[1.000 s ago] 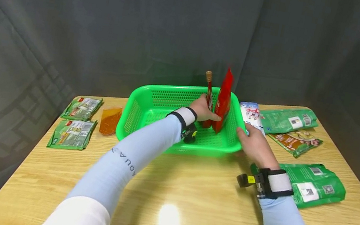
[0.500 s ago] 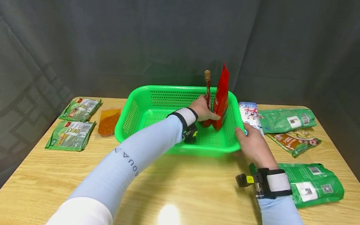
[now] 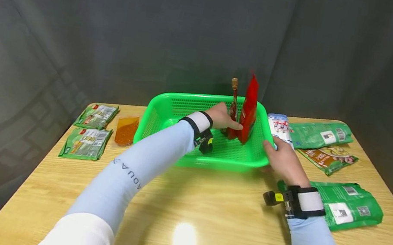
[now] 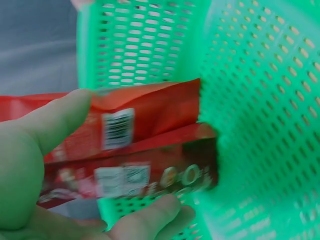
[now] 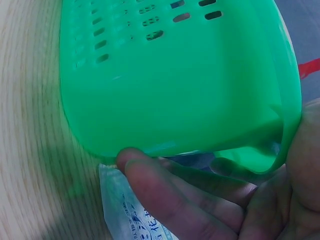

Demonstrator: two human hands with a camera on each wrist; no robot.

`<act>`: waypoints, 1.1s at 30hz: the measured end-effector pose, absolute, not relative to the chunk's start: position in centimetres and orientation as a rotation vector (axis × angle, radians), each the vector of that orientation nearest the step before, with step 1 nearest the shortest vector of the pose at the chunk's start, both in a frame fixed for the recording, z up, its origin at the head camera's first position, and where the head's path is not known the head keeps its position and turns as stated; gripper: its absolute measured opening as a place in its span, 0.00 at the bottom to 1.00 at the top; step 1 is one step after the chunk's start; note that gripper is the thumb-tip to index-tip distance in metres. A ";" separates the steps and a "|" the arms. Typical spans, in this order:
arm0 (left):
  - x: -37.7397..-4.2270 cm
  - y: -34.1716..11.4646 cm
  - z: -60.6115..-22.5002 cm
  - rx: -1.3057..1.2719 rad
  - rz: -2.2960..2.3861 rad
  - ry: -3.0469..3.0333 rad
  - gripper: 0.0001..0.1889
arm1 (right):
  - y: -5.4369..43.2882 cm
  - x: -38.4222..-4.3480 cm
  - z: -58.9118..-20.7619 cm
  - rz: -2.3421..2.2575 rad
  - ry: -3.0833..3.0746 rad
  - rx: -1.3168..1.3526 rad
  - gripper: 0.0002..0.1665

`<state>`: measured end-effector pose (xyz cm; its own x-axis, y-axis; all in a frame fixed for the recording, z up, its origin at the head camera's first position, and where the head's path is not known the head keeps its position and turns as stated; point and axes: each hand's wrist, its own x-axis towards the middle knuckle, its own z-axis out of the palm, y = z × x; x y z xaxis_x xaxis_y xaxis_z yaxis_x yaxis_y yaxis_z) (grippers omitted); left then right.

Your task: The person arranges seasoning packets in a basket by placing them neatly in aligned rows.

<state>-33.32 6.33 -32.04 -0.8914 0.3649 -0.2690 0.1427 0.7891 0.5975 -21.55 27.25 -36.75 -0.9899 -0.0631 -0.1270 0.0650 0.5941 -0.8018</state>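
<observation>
My left hand (image 3: 220, 117) reaches into a green plastic basket (image 3: 220, 165). It grips two upright packets near the right end, with the thumb on one side and the fingers on the other. One is a bright red pouch (image 3: 249, 110); the other is a darker red packet (image 3: 233, 111) with a gold-brown top. In the left wrist view the red pouch (image 4: 155, 110) and dark packet (image 4: 165, 172) lie face to face, their lower ends at the perforated basket floor (image 4: 270, 115). My right hand (image 3: 286, 161) holds the basket's right rim, fingers curled under the corner (image 5: 200, 192).
On the left lie two green packets (image 3: 96, 116) (image 3: 86, 143) and an orange-brown powder bag (image 3: 126, 130). On the right are a white-and-blue pouch (image 3: 280, 126), two green pouches (image 3: 320, 134) (image 3: 355, 207) and a brown-and-green packet (image 3: 328, 158). A dark curtain (image 3: 197, 30) stands behind the table.
The head view has shifted slightly. Both hands keep their holds, and the packets stay nearly in the same place within the basket.
</observation>
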 end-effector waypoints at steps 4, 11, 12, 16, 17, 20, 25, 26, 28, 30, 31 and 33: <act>-32.9 4.9 -30.3 0.402 0.892 2.573 0.50 | 27.7 -21.8 -36.7 -1.355 2.672 -0.007 0.43; -31.0 -1.1 -26.5 0.470 1.261 2.513 0.37 | 28.2 -22.1 -36.6 -1.355 2.663 -0.021 0.43; -30.6 -2.1 -26.0 0.481 1.308 2.523 0.34 | 28.3 -22.2 -36.6 -1.355 2.661 -0.024 0.43; -29.1 -6.6 -24.7 0.534 1.463 2.584 0.25 | 28.7 -22.3 -36.6 -1.360 2.649 -0.036 0.43; -28.7 -7.6 -24.6 0.538 1.491 2.609 0.23 | 28.8 -22.3 -36.5 -1.363 2.644 -0.035 0.43; -27.9 -10.8 -24.9 0.513 1.559 2.700 0.21 | 29.2 -22.4 -36.5 -1.386 2.627 -0.037 0.43; -27.1 -15.4 -27.1 0.361 1.606 2.788 0.21 | 30.0 -22.2 -36.4 -1.407 2.627 -0.045 0.43; -27.0 -16.2 -27.6 0.323 1.598 2.795 0.21 | 30.1 -22.1 -36.4 -1.412 2.627 -0.049 0.42; -26.9 -17.8 -28.8 0.245 1.585 2.786 0.22 | 30.4 -22.0 -36.3 -1.412 2.628 -0.054 0.42; -26.9 -19.4 -30.1 0.160 1.564 2.779 0.23 | 30.7 -22.0 -36.2 -1.418 2.626 -0.057 0.43; -27.0 -20.2 -30.7 0.124 1.542 2.784 0.24 | 30.8 -22.0 -36.2 -1.430 2.621 -0.060 0.43; -27.1 -21.8 -31.9 0.052 1.492 2.796 0.25 | 30.9 -21.9 -36.2 -1.435 2.621 -0.060 0.43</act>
